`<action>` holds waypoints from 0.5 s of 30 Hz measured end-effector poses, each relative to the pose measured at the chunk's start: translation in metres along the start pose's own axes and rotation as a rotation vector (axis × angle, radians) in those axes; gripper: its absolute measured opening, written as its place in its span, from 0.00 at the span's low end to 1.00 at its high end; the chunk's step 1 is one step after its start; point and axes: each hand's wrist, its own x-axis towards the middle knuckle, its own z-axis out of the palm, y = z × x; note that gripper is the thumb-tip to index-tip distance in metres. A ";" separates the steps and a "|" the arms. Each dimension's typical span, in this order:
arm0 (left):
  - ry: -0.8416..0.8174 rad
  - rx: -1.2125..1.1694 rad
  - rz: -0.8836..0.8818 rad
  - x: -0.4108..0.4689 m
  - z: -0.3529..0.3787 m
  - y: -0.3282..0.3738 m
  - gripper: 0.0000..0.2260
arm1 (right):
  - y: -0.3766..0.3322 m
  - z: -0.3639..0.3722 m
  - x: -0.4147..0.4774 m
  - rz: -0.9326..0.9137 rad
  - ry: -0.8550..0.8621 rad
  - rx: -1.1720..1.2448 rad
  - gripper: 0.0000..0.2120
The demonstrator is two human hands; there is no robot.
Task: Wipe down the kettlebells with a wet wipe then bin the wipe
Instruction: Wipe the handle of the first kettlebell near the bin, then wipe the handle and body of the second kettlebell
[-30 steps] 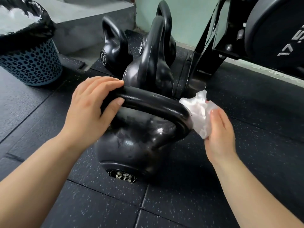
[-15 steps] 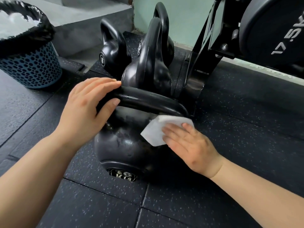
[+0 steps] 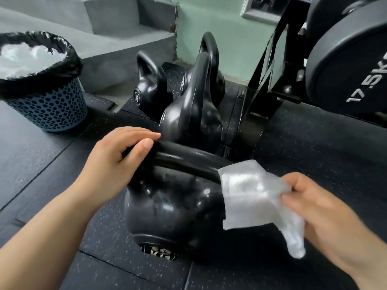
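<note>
Fingers (image 3: 294,200) of R hand (image 3: 330,218) pinch wipe (image 3: 249,197), prob. touching kettlebell (image 3: 167,208).

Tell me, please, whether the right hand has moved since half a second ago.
Yes. The right hand has come off the nearest kettlebell, rightward and back toward the person, and holds the wipe beside its handle's right end.

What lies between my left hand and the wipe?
In the head view, only the nearest kettlebell's handle: the left hand grips one end and the wipe hides the other.
</note>
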 end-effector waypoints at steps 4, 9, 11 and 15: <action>-0.014 -0.254 -0.151 0.022 -0.010 0.031 0.12 | -0.050 0.006 0.012 -0.059 -0.056 0.218 0.21; -0.286 -0.586 -0.487 0.066 -0.040 0.091 0.18 | -0.155 0.030 0.024 0.062 -0.142 0.389 0.09; -0.336 -0.664 -0.575 0.088 -0.068 0.123 0.17 | -0.205 0.034 0.023 0.086 -0.159 0.460 0.08; -0.298 -0.745 -0.651 0.132 -0.143 0.198 0.06 | -0.300 0.041 0.009 0.185 -0.184 0.621 0.10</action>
